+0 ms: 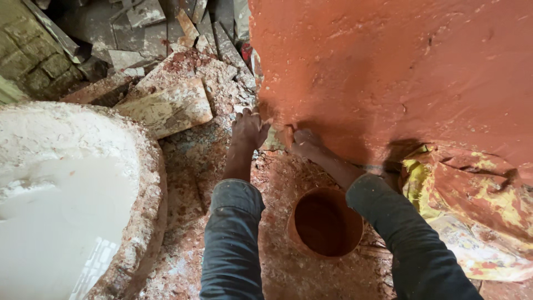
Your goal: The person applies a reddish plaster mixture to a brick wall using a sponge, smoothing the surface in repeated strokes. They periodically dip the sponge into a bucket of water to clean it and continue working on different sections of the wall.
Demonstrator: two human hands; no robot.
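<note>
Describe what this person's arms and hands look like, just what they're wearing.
Both arms wear dark blue-grey sleeves pushed up to the forearm, creased at the cuffs. The left hand and right hand are bare: no gloves, dusted with reddish-white powder.

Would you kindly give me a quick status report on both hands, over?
Both hands pressed on red-coated wall base: left hand, right hand. Pale chip between them, grip unclear. Red-stained round container below the forearms; broken slabs beside.

Ahead of the fingers point(251, 119) the red clay mass point(388, 66) blocks the way, broken slabs point(166, 108) crowd their left, a clay pot point(325, 222) sits behind them, and the crumb-strewn floor point(189, 166) between perhaps leaves passage.
</note>
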